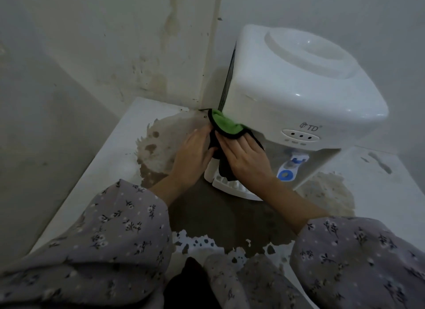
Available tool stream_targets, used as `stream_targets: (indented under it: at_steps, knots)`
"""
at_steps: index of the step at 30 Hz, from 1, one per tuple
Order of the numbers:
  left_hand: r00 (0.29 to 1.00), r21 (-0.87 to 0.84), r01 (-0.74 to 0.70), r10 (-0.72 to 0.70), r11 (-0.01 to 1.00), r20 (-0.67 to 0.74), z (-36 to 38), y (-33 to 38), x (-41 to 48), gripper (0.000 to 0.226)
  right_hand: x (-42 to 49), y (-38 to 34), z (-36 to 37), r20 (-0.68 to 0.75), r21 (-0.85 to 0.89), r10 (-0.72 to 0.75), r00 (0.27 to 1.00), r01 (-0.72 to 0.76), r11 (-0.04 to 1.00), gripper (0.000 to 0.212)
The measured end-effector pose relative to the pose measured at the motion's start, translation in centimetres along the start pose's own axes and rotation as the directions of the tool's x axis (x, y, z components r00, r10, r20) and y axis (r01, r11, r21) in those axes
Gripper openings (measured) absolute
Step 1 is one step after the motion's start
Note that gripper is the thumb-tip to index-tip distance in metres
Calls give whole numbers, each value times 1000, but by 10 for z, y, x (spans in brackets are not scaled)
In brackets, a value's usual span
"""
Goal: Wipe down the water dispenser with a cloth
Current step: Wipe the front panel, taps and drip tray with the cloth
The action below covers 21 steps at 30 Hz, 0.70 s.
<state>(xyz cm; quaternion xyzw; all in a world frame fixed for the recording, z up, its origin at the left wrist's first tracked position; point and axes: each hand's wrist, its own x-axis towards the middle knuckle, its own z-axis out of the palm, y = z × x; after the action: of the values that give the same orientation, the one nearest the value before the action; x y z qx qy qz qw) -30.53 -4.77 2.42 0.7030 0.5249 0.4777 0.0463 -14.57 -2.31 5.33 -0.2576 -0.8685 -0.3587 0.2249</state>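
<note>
Head view, looking down into a corner: a white water dispenser stands on a white bench whose coating has peeled away in large brown patches. Stained walls close in just behind and to the left of the dispenser.

A green cloth with black edging lies against the dispenser's front left corner, below its rounded top. The right hand rests flat on the cloth with straight fingers, pressing it to the casing. The left hand sits just beside it, fingertips lost in the cloth's dark fold, so its grip cannot be told.

The hands and hanging cloth cover part of the slotted drip tray. A blue tap shows to their right. Floral sleeves fill the foreground.
</note>
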Motion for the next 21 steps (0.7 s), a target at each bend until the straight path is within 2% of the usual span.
stream_targets:
  at_steps: [7,15,21]
  knots:
    - [989,51,125,-128,991,70,16,-14,-17,52,-14,-10,20,97,74,-21,995,14,997,36]
    - [975,133,185,-199,974,102,23,-17,-26,45,-19,-19,36,61,138,0,998,-8,990,35]
    - [955,96,257,-268,962,126,30,-22,-29,43,-26,-31,41,143,44,5,990,-11,999,38]
